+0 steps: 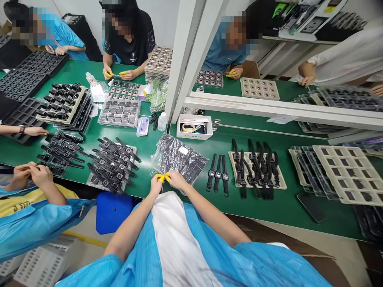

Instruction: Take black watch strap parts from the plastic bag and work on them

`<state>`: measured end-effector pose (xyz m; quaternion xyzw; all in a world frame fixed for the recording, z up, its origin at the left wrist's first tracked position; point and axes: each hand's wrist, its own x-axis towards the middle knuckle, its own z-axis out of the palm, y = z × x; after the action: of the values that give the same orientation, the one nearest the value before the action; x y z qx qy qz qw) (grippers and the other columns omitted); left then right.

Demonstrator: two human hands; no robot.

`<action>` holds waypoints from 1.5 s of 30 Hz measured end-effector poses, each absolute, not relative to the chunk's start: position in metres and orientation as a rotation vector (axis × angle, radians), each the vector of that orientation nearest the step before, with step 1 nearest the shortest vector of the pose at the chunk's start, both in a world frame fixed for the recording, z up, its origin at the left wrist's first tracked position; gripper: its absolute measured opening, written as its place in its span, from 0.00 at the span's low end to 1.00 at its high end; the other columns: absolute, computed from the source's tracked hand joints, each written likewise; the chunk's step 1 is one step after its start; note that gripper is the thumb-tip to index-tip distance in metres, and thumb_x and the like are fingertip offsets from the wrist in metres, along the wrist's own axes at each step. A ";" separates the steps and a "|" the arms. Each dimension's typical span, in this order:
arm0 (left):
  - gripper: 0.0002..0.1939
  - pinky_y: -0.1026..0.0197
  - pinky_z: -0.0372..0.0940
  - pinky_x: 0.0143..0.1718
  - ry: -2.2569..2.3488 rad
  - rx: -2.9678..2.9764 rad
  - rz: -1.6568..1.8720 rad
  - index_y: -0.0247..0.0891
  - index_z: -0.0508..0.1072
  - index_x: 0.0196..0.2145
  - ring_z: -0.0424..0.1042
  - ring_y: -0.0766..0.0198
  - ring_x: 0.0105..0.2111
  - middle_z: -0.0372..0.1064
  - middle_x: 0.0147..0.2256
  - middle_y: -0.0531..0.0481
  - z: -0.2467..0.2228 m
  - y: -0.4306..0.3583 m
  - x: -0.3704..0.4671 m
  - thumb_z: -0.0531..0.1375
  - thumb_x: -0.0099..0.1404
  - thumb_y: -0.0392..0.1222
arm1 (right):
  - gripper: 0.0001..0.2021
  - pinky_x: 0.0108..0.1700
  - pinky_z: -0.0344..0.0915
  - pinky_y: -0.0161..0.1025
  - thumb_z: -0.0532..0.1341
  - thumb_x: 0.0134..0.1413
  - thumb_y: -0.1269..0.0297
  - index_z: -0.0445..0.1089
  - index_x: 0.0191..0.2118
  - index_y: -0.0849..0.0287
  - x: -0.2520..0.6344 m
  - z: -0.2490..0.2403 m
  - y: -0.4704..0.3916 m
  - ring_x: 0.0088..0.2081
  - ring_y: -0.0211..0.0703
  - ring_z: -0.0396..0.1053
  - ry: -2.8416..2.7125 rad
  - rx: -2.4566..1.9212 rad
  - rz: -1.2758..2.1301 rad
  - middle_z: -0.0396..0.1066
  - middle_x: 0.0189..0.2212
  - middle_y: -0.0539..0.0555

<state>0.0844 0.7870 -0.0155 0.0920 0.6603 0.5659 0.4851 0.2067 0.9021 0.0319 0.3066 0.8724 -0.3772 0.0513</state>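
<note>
My left hand (156, 184) and my right hand (176, 180) meet at the table's front edge, yellow covers on their fingertips. Both are closed in a pinch, fingertips touching. What lies between them is too small to make out; a thin pale strand hangs below. Just beyond them is a clear plastic bag (179, 157) full of flat black pieces. To its right, black watches (218, 174) lie in a short row. Farther right, several more watches with straps rest across a cream tray (281, 181). Left of my hands, many black watches (115, 163) are piled on another tray.
A white box (194, 127) with tools stands beneath the white frame post (191, 52). Stacked trays (350, 173) and a dark phone-like slab (311, 207) are at right. A co-worker's hands (32, 175) work at left, beside a blue stool (114, 213). Other people sit across the table.
</note>
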 end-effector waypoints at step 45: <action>0.06 0.53 0.71 0.47 1.794 0.343 1.306 0.39 0.78 0.33 0.77 0.57 0.35 0.78 0.33 0.48 -0.031 0.783 0.082 0.68 0.54 0.37 | 0.08 0.42 0.61 0.36 0.57 0.68 0.69 0.74 0.41 0.58 0.201 0.026 0.884 0.41 0.43 0.71 2.654 1.011 -0.991 0.74 0.43 0.57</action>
<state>0.0820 0.7833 -0.0311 0.1377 0.7200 0.5243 0.4334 0.2013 0.8839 0.0264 0.3353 0.8804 -0.3286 0.0669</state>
